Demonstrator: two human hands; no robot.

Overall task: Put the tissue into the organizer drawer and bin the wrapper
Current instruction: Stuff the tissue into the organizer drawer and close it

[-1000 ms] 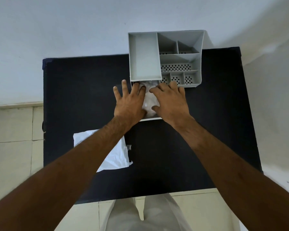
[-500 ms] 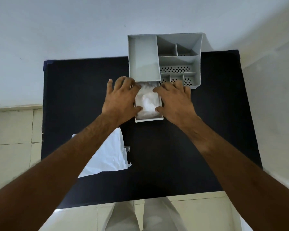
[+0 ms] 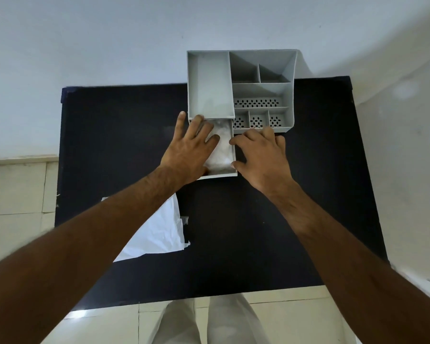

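A grey organizer (image 3: 209, 90) stands at the far edge of the black table (image 3: 114, 145). Its drawer (image 3: 222, 173) is pulled out toward me, with the white tissue (image 3: 222, 147) lying inside. My left hand (image 3: 189, 150) lies flat over the drawer's left side, fingers spread, fingertips on the tissue. My right hand (image 3: 261, 155) rests on the table against the drawer's right wall, fingers curled, thumb and index tip touching the wall. The white wrapper (image 3: 159, 232) lies on the table near me at the left, partly hidden under my left forearm.
The organizer has several open compartments, some with perforated floors (image 3: 256, 103). A pale wall rises right behind the table. Tiled floor (image 3: 15, 194) lies to the left and in front, where my legs (image 3: 209, 319) show below the near table edge.
Both hands lifted off the tissue and spread to the drawer's sides. The left hand has since come back over the drawer's left part; the right stays beside the right wall.
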